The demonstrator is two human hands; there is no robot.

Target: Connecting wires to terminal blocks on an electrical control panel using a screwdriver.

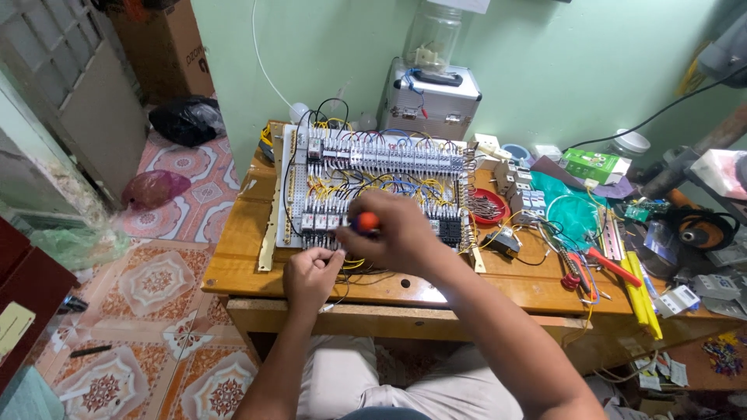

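Note:
A white perforated panel [292,183] full of relays, terminal blocks and yellow, blue and black wires lies on the wooden table [241,257]. My right hand [393,233] grips a screwdriver with an orange and blue handle [366,222], its tip pointing down at the lower row of components. My left hand [310,274] pinches a wire at the panel's front edge, just below that row. The two hands are close together, almost touching.
A silver case [433,101] with a clear jar on top stands behind the panel. A red dish [490,208], grey modules, red-handled pliers [603,264], yellow strips and other parts crowd the right side. Tiled floor and bags lie to the left.

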